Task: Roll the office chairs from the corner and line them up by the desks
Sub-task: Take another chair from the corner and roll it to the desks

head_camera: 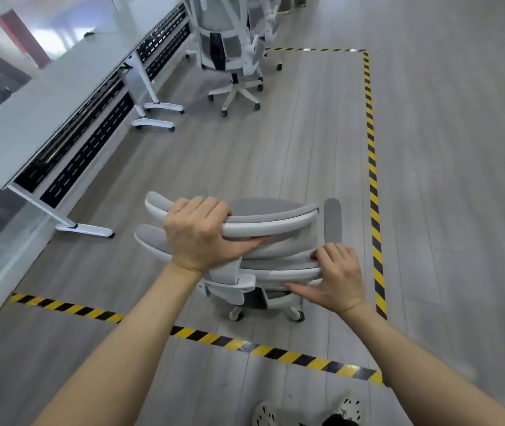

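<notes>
Okay, you had the chair [276,221] right in front of you, seen from above and behind, standing on the grey plank floor [448,186] inside the rectangle of yellow-and-black hazard tape [373,192]. Your left hand [200,233] gripped the headrest [272,226] near its left end, with the fingers [211,207] wrapped over the top and the thumb pressed along the underside. Your right hand [339,278] held the white rim of the backrest lower down on the right: its fingers [328,253] were curled over the upper edge, and the thumb stretched left along the frame beneath. Both hands were closed on the chair, neither one spread wide.

A grey armrest [332,219] showed just right of the headrest. Two white casters [236,315] showed under the seat, just inside the near tape line.

The counter [45,106] ran along the left side, well apart from the chair, grey-topped on white wheeled legs with black perforated trays under it. The other chairs [232,53], white-framed with grey mesh, were bunched at the far end near the far tape line and close to the counter's far part. How many stood there I cannot tell; they overlapped.

Your shoes [349,407] showed at the bottom edge, outside the tape.
</notes>
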### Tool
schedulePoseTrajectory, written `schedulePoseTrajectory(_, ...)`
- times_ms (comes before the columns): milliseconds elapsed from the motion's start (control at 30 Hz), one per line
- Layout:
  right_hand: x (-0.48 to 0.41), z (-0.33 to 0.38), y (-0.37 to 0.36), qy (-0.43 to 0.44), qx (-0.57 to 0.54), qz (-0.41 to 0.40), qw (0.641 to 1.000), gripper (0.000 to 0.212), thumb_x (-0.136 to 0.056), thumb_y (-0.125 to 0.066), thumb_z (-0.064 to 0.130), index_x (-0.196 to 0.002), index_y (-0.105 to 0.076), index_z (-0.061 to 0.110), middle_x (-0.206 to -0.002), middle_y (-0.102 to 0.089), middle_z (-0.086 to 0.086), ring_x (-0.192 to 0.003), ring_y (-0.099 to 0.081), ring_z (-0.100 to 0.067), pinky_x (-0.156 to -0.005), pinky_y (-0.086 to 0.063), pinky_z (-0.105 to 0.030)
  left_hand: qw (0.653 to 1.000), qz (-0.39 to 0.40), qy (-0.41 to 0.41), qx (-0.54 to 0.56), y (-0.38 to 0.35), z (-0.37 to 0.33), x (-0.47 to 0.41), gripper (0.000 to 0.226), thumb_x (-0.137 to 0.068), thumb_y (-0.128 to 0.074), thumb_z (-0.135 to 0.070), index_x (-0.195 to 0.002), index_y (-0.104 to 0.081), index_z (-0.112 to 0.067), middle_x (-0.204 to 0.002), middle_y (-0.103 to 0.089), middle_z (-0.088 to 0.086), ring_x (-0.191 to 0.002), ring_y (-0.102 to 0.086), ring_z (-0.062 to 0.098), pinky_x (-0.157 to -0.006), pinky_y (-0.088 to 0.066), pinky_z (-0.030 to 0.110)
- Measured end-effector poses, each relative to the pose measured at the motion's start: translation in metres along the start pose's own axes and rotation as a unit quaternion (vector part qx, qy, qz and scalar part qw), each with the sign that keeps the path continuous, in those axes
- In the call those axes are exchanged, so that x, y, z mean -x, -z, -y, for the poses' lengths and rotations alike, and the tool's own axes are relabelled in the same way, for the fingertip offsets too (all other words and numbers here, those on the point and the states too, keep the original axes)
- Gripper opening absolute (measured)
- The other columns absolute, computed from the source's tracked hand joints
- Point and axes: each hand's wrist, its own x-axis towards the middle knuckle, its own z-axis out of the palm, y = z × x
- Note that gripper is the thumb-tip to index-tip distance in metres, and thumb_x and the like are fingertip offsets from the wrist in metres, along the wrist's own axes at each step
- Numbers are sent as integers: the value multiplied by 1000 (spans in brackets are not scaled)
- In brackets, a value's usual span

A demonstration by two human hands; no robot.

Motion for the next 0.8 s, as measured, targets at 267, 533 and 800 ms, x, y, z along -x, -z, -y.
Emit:
schedulePoseTrajectory(267, -35, 23, -38, -10, 10, -21, 1000, 80, -72, -79, 87, -86, -66, 10, -84, -57, -5, -78, -54, -25, -76, -49, -45, 1000, -27, -9, 5, -22, 58, -15, 76, -75, -79, -86, -61, -54, -16, -58, -52, 1, -52, -49, 28, -54, -36, 42)
schedulePoseTrajectory(533, -134, 14, -99, 14, -7, -40, 999, 80, -71, -79, 87, -83, -63, 9, -81, -54, -4, -76, -53, -26, -75, -47, -43, 999, -37, 12, -18, -81, 128, -58, 75, -73, -81, -86, -62, -54, -17, -58, -52, 0, -52, -50, 26, -53, -39, 44)
schedulePoseTrajectory(800, -264, 22, -180, 14, -37, -24, 999, 76, -76, -75, 88, -85, -67, 13, -83, -58, -2, -80, -59, -28, -82, -49, -44, 997, 54, 53, -12, -149, 238, -122, 71, -75, -78, -87, -70, -58, -19, -67, -55, -4, -62, -54, 22, -63, -41, 42)
